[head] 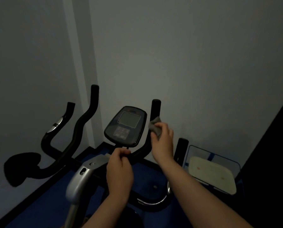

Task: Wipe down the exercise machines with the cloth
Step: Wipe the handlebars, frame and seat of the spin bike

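fingers [154,137] of the right hand [163,139] curl round a grey cloth [155,126], pinching it against the palm, with the cloth pressed to the upright right grip [155,107] of the bike [81,178] at about 3 o'clock from the console [126,126]. the cloth sticks out at 11 o'clock from the hand and touches the black foam of the grip. the left hand [119,170] sits at 6 o'clock below the console, its fingers curled and gripping the black bar [137,153] just under the console's lower edge. the console is tilted back, its grey screen dark. two more curved black grips [84,116] rise at 9 o'clock from it, the outer one with a silver sensor plate [56,125]. a silver post [79,183] runs down toward 7 o'clock, blurred. at 4 o'clock from the right hand, near the wall, stands a clear bin [193,152] with a pale folded towel [211,173] in it. the floor [38,209] is blue, and the room is dim.
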Demonstrator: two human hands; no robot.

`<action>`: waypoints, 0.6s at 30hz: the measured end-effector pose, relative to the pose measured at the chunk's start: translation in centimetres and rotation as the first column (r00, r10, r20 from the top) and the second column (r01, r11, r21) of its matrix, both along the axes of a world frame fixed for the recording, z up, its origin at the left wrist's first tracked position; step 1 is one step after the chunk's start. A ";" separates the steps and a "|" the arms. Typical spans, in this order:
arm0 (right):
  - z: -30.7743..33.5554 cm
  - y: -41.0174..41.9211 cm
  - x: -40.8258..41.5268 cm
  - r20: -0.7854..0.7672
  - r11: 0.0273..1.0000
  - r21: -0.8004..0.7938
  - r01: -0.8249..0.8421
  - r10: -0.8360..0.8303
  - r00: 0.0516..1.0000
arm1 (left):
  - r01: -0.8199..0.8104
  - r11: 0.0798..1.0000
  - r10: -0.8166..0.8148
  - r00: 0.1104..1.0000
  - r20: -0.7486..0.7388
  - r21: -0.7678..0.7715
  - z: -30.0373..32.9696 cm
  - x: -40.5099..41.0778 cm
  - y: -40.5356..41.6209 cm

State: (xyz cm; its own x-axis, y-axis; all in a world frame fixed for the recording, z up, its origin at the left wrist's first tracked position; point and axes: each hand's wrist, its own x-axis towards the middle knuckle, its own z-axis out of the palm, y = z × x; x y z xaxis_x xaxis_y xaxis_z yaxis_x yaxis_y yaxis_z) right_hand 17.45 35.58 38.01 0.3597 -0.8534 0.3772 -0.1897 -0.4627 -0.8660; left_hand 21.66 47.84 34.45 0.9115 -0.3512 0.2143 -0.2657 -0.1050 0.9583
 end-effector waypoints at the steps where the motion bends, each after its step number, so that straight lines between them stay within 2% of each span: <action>1: -1.1 0.7 -0.2 -0.032 1.000 0.016 -0.003 0.003 0.999 | 0.005 1.000 -0.005 1.000 -0.006 0.004 0.0 0.1 0.1; 5: -3.2 2.1 -2.3 -0.012 0.993 0.089 -0.082 0.084 0.996 | 0.007 1.000 -0.007 1.000 0.008 0.031 -0.1 0.2 0.0; 8: -1.5 0.1 -1.7 0.139 0.986 0.161 -0.047 0.024 0.990 | -0.008 0.999 0.007 1.000 0.011 0.046 0.0 0.1 0.0; 9: -1.1 0.0 -1.4 0.117 0.993 0.119 -0.028 0.014 0.993 | -0.013 0.999 0.013 1.000 0.005 0.042 -0.1 0.2 0.1; 11: -1.0 1.0 -1.1 -0.100 0.996 -0.059 -0.067 0.061 0.993 | -0.023 0.999 0.024 0.999 -0.022 0.044 -0.2 0.2 0.3; 12: -1.2 1.5 -1.4 -0.202 0.981 -0.145 -0.131 0.101 0.974 | -0.030 0.998 0.031 0.999 -0.039 0.047 -0.2 0.3 0.4; 14: -1.1 1.9 -2.2 -0.337 0.930 -0.203 -0.308 0.229 0.913 | -0.046 0.998 0.049 0.997 -0.059 0.048 -0.2 0.6 0.5; 16: -0.4 0.9 -2.6 -0.364 0.909 -0.172 -0.379 0.299 0.882 | -0.060 0.997 0.064 0.996 -0.066 0.057 -0.1 0.7 0.4; 18: -0.1 0.2 -2.6 -0.257 0.960 -0.150 -0.234 0.191 0.947 | -0.065 0.997 0.068 0.995 -0.075 0.039 -0.2 0.7 0.2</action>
State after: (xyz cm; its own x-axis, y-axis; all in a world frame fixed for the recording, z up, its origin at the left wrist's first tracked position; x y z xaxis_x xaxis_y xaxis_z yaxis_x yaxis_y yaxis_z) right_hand 14.89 35.83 37.92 0.6230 -0.6746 0.3959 -0.2600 -0.6559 -0.7086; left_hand 22.39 48.08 34.25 0.9463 -0.2953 0.1313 -0.1830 -0.1550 0.9708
